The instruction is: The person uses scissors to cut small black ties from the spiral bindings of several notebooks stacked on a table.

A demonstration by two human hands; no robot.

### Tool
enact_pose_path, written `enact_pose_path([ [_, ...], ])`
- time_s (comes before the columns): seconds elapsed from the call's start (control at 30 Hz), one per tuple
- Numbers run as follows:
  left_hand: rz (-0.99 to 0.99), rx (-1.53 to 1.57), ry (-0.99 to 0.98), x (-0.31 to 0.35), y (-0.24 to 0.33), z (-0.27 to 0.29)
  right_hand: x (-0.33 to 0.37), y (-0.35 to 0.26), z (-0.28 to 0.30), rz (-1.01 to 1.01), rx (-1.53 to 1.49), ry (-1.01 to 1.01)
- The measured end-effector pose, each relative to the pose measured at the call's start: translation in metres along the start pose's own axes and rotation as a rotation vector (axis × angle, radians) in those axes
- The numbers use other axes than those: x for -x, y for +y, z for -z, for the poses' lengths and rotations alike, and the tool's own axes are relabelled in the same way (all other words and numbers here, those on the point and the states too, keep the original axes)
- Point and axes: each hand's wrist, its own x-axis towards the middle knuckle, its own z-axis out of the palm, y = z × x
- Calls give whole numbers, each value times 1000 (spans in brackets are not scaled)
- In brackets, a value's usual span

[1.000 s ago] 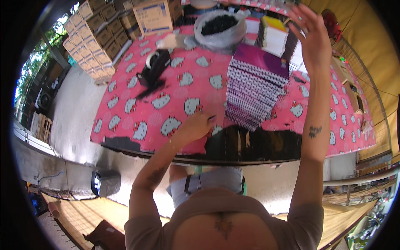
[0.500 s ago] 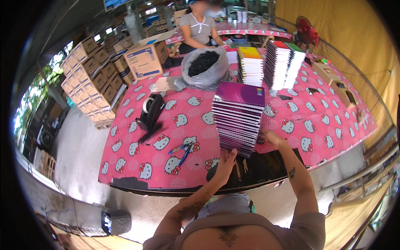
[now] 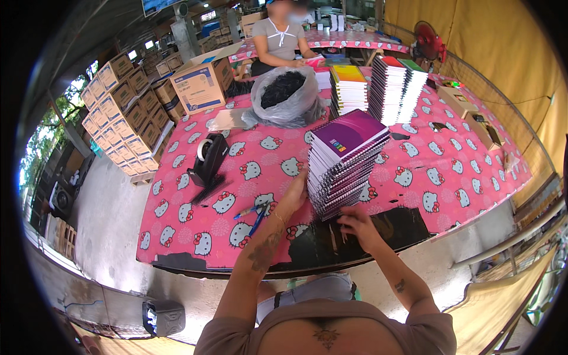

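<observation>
A tall stack of purple-covered spiral notebooks (image 3: pixel 346 139) stands on the table, turned at an angle, its wire bindings facing me. My left hand (image 3: pixel 297 190) is held against the stack's lower left side, some of its fingers hidden there. By the stack's near bottom corner is my right hand (image 3: pixel 357 226), its fingers loosely bent and apart, with nothing seen in them. Blue-handled pliers (image 3: pixel 258 220) lie left of the stack, close to my left forearm.
A black tape dispenser (image 3: pixel 209 158) and thin black strands (image 3: pixel 208 190) lie to the left. Behind stand a plastic bag of black coils (image 3: pixel 284 97), yellow notebooks (image 3: pixel 350 92), and red and green notebooks (image 3: pixel 387 89). Cartons (image 3: pixel 201 89) stand far left. A co-worker (image 3: pixel 281 41) is across the table.
The notebook stack has turned, so its bindings now face me. My left hand has moved up along its left side; my right hand has come from its right side to the near bottom corner.
</observation>
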Motion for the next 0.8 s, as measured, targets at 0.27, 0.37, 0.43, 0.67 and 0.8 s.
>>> enact_pose_path([
  [0.27,-70,-209,310,84,-54,17,-40,-16,23,293,221,-19],
  [0.37,-92,-110,322,95,-41,-16,-34,-24,25,205,347,-25],
  [0.43,-97,-104,272,84,-35,-12,-29,-18,33,204,258,13],
  [0.67,92,-170,78,50,14,29,1,-16,-12,192,125,28],
  [0.8,-37,-260,120,33,28,32,-14,-19,9,140,54,153],
])
